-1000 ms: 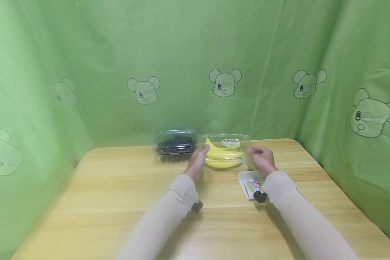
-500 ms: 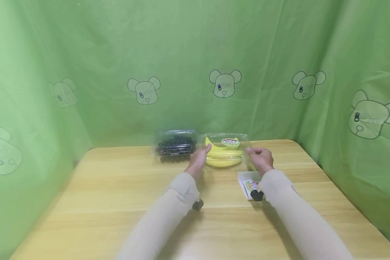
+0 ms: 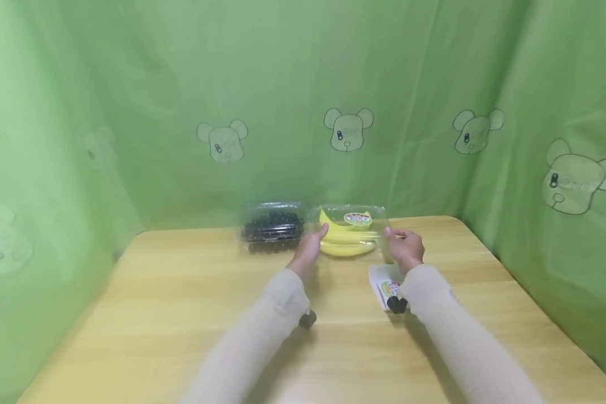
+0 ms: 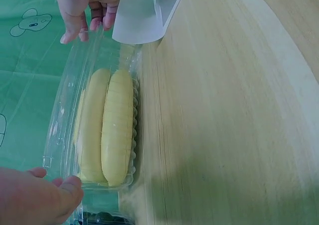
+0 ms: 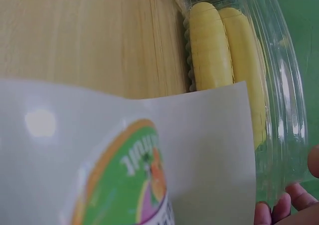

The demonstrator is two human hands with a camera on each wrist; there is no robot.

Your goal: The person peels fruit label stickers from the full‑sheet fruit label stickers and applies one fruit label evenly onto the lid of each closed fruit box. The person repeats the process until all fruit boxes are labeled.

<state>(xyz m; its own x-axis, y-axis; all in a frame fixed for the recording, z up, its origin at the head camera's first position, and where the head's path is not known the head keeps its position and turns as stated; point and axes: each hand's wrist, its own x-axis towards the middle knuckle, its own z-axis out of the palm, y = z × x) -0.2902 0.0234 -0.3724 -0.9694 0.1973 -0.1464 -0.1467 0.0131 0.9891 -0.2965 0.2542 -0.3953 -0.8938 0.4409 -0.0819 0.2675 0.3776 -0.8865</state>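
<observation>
The box, clear and with yellow bananas inside, is between the two hands at the far part of the table. The left hand grasps its left end, with the thumb up against the clear side. The right hand grasps the opposite end, pinching the edge between thumb and curled fingers. So the box is just beyond the wrists, touching both hands. I cannot tell whether its lid is fully closed. An oval label is on the lid.

A second box, also clear, holds dark round fruit and stands just left of the left hand. A white sheet with a similar label lies on the table nearer to the person, beside the right sleeve. Behind the table hangs a green curtain with printed bear heads.
</observation>
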